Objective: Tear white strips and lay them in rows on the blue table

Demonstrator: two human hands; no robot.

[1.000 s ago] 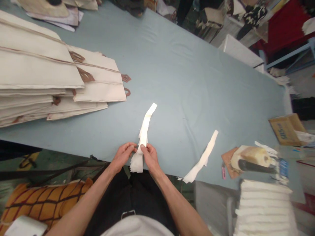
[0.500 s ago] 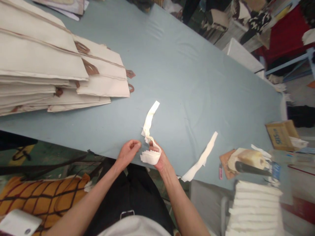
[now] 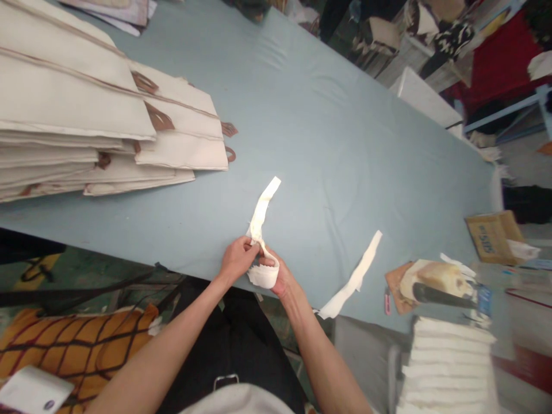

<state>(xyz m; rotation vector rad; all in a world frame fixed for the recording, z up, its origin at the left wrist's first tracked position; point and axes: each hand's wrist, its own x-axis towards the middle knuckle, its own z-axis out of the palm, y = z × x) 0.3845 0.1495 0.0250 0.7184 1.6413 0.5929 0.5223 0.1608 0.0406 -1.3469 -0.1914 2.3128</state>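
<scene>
A bundle of white cloth strips (image 3: 264, 276) curls around the fingers of my right hand (image 3: 280, 276), which is closed on it at the table's near edge. One part of the cloth stretches away from me over the blue-grey table. My left hand (image 3: 240, 256) pinches the narrow twisted part of the bundle, close beside my right fingers. Another white strip (image 3: 356, 276) lies to the right, its near end at the table edge.
Cream fabric pieces with brown loops (image 3: 181, 132) are stacked at the left of the table (image 3: 302, 126). On the right are a pink cutter (image 3: 387, 301), a cardboard box (image 3: 494, 237) and a white folded stack (image 3: 448, 368).
My left hand has moved right and slightly away from me, from beside the cloth onto its twisted part. My right hand has stayed nearly in place, still holding the cloth.
</scene>
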